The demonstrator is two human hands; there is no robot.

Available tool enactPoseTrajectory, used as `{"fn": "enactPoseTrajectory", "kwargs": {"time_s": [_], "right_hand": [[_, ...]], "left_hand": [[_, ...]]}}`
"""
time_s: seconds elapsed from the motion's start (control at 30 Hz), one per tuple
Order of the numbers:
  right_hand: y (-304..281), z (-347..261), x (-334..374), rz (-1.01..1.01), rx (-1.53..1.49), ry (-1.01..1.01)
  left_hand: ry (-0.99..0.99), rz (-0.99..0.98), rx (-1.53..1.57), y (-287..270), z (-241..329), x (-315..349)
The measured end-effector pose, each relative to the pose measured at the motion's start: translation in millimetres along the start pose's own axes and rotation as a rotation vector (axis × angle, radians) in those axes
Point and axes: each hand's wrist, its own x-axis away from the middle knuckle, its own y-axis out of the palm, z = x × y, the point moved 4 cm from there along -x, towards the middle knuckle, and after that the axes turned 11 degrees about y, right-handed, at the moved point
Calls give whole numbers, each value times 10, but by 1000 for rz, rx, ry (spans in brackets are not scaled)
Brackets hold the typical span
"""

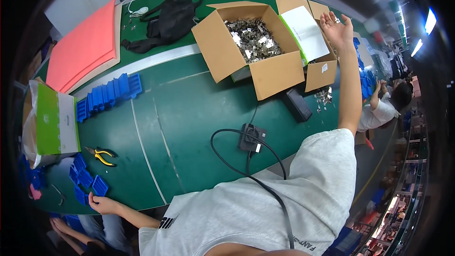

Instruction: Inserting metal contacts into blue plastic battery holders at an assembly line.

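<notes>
My right hand (337,32) is raised at the far right, palm showing and fingers spread, beside an open cardboard box (321,77) with a white-and-green carton (305,31) on it. A small shiny bit shows by its fingertips; whether the hand touches it I cannot tell. My left hand (103,205) is low at the left table edge, its fingers curled at the rim of a small blue plastic tray (81,195). More blue trays (99,186) lie just beyond it. Yellow-handled pliers (102,155) rest a little farther away.
A large cardboard box (275,73) holds many small metal parts (256,40). Nearby are a black block (297,105), loose metal pieces (323,97) and a cabled black device (252,137). Stacked blue trays (109,94), a green-white box (57,123), red sheets (85,50) and a black bag (173,19) stand left.
</notes>
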Motion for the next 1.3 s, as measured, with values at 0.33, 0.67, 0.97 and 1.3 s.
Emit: {"fn": "enactPoseTrajectory", "kwargs": {"time_s": [0.33, 0.67, 0.97, 1.3], "right_hand": [[-64, 1156, -625, -375, 426, 551], [494, 1675, -248, -399, 134, 561], [418, 1690, -267, -310, 230, 509], [482, 1704, -280, -59, 384, 365]], "left_hand": [[-97, -17, 68, 18, 5, -18], [-51, -13, 63, -36, 72, -6], [-87, -12, 96, 2, 36, -6], [-87, 9, 122, -22, -33, 19]]}}
